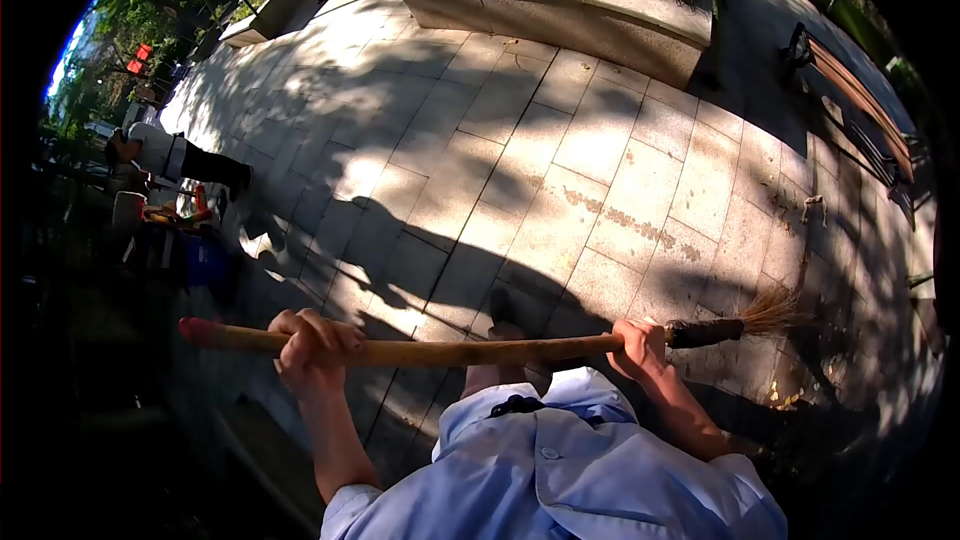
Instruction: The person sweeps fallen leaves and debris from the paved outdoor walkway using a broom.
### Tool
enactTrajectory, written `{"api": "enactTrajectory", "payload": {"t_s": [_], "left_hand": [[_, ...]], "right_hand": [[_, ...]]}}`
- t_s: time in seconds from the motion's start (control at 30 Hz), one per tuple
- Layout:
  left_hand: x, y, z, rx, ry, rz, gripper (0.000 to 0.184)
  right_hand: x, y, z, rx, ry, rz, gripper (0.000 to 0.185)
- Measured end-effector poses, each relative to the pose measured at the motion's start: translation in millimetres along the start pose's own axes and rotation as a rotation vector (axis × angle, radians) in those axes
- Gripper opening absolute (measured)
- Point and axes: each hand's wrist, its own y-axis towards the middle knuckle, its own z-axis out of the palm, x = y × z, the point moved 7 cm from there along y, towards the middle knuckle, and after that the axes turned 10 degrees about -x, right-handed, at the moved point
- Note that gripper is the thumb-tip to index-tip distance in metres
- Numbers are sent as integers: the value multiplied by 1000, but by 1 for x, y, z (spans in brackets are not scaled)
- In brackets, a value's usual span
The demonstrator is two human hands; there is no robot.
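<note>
A broom with a wooden handle [480, 352] lies roughly level across the front of my body. Its red-tipped end points left, and its straw bristles [772, 311] spread out at the right. My left hand [312, 348] has its fingers wrapped round the handle near the red end. Close to the dark binding above the bristles, my right hand [638, 347] grips the other part of the handle. Below the broom is my light blue shirt. Stone paving [520, 170] with sun patches and shadows stretches beyond it.
A stone planter [560, 15] stands ahead, with a wooden bench [860, 90] to the right. At the left a person [160, 152] bends beside several objects and a blue container [207, 260]. Yellow leaves [784, 397] lie at the lower right.
</note>
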Motion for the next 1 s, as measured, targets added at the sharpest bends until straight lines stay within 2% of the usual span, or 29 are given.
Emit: {"api": "enactTrajectory", "payload": {"t_s": [0.1,0.17,0.2,0.23,0.27,0.3,0.37,0.43,0.5,0.53,0.57,0.6,0.63,0.67,0.7,0.77,0.8,0.83,0.9,0.93,0.97,1.0], "left_hand": [[-118,8,-62,-19,104,224,20],[-187,-14,-97,-260,122,439,19],[-219,-23,-119,-241,169,485,22],[-243,-44,-130,-559,350,669,23],[-254,-41,-120,-221,236,619,20],[-270,-43,-125,-176,255,607,25],[-261,-18,-137,-229,318,621,27],[-257,-29,-122,-371,517,740,32],[-192,27,-87,-594,594,875,27],[-160,55,-83,-657,665,898,30],[-127,90,-77,-534,639,861,27],[-89,118,-77,-505,544,797,22],[-53,150,-74,-467,473,754,14],[-17,180,-66,-501,435,763,7],[10,208,-55,-402,564,746,7],[54,244,-39,-427,598,641,6],[66,255,-40,-423,586,662,7],[75,264,-40,-421,533,598,7],[65,273,-31,-332,492,609,6],[52,275,-34,-343,504,570,8],[42,275,-46,-406,433,475,4],[24,279,-58,-423,355,407,8]], "right_hand": [[95,74,44,57,170,-236,14],[147,116,80,97,302,-379,12],[175,139,95,141,309,-457,12],[200,162,108,170,351,-511,12],[221,185,126,220,382,-569,12],[237,206,150,256,391,-631,11],[266,254,184,293,409,-766,8],[272,311,227,354,449,-823,7],[258,375,273,475,418,-799,9],[245,405,296,450,383,-832,10],[221,434,329,508,383,-817,6],[192,466,357,574,372,-715,6],[169,496,375,507,424,-735,13],[138,521,396,503,391,-656,18],[114,541,409,631,345,-671,11],[55,557,429,547,260,-659,23],[37,552,427,561,291,-607,26],[19,544,422,508,300,-591,27],[-15,531,414,386,321,-511,27],[1,522,385,284,372,-548,29],[11,509,354,12,593,-596,31],[13,499,343,113,486,-459,30]]}}
